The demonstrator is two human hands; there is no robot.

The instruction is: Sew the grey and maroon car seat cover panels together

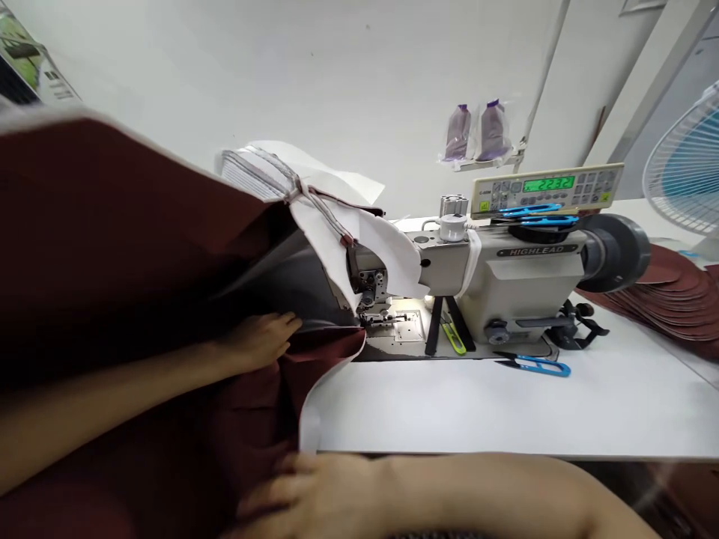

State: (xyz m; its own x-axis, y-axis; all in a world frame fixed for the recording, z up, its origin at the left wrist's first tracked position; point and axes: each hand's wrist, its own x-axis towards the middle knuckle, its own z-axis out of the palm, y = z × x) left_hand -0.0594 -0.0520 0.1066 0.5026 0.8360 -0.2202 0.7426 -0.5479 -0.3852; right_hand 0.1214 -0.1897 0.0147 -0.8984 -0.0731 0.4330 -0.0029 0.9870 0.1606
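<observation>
A large maroon leather-like cover [247, 419] with a pale backing fills the left side and hangs over the table's front edge. Its raised part stands in folds left of the sewing machine [511, 277]. My left hand [264, 340] is inside the folds, fingers bent and closed against the material, just left of the needle area. In front, my right hand [308, 498] lies over the lower part of the cover, fingers apart and blurred. White-backed flaps with zip-like strips [320, 209] drape over the machine head and partly hide it.
Blue thread snips [539, 365] lie on the white table [449, 412]; yellow snips [452, 335] rest by the machine bed. More blue snips [539, 217] sit on top of the machine, under a control panel [547, 187]. Maroon pieces [663, 296] are stacked at right, near a fan [688, 165].
</observation>
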